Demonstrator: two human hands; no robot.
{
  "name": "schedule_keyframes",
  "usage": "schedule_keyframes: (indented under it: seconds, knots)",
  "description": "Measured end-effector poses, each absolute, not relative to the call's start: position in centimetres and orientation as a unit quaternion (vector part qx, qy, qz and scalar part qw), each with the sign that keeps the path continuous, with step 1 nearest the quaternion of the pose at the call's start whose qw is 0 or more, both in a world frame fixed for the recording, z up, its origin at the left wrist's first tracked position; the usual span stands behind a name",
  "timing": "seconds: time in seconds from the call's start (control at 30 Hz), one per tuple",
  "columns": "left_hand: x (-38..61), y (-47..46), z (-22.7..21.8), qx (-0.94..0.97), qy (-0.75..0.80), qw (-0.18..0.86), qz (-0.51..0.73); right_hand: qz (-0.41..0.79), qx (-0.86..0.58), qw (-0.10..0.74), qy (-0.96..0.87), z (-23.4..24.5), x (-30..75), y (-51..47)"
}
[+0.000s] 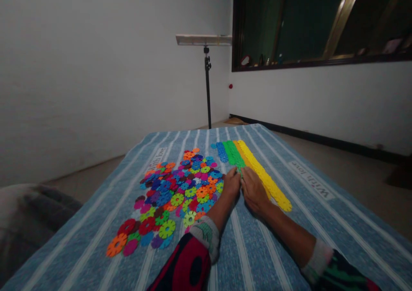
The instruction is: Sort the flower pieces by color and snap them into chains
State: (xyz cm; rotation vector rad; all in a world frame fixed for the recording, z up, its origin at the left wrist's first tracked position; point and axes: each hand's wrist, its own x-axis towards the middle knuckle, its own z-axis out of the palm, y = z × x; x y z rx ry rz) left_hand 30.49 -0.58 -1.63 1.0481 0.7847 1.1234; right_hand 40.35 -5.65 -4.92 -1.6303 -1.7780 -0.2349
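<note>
Both hands meet at the near end of a strip of green notched plastic discs (233,152). My left hand (231,181) has its fingers pinched at that end, and my right hand (253,188) is closed right beside it. Whatever lies between the fingertips is too small and covered to make out, perhaps a green disc. Right of the green strip run an orange strip (246,154) and a longer yellow strip (273,190), partly behind my right hand. A short blue strip (221,152) lies to the left. A loose pile of mixed-colour discs (177,199) spreads left of my left hand.
A blue-and-white striped cloth (128,274) covers the table. Behind its far edge stands a black tripod (207,89) with a flat panel (204,40) on top. A grey draped shape (28,226) is at the left. A dark window (305,20) is in the right wall.
</note>
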Motion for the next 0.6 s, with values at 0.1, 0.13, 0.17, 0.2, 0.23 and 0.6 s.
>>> schedule_keyframes:
  seconds: [0.1, 0.13, 0.17, 0.2, 0.23, 0.6]
  knots:
    - [30.6, 0.2, -1.6, 0.394, 0.329, 0.682, 0.521, -0.120, -0.616, 0.341, -0.700, -5.5, 40.0, -5.5]
    - [30.7, 0.3, -1.6, 0.375, 0.323, 0.695, 0.522, -0.127, -0.614, 0.335, -0.703, -5.7, 39.9, -5.6]
    - [30.7, 0.3, -1.6, 0.358, 0.319, 0.708, 0.519, -0.131, -0.616, 0.326, -0.705, -5.8, 39.9, -5.7]
    - [30.8, 0.3, -1.5, 0.342, 0.318, 0.720, 0.513, -0.131, -0.621, 0.317, -0.705, -5.8, 39.9, -5.8]
    - [30.9, 0.3, -1.3, 0.329, 0.317, 0.731, 0.506, -0.128, -0.627, 0.306, -0.705, -5.8, 39.8, -5.9]
    - [30.1, 0.3, 1.3, 0.270, 0.362, 0.775, 0.441, -0.134, -0.658, 0.235, -0.703, -5.4, 39.5, -5.3]
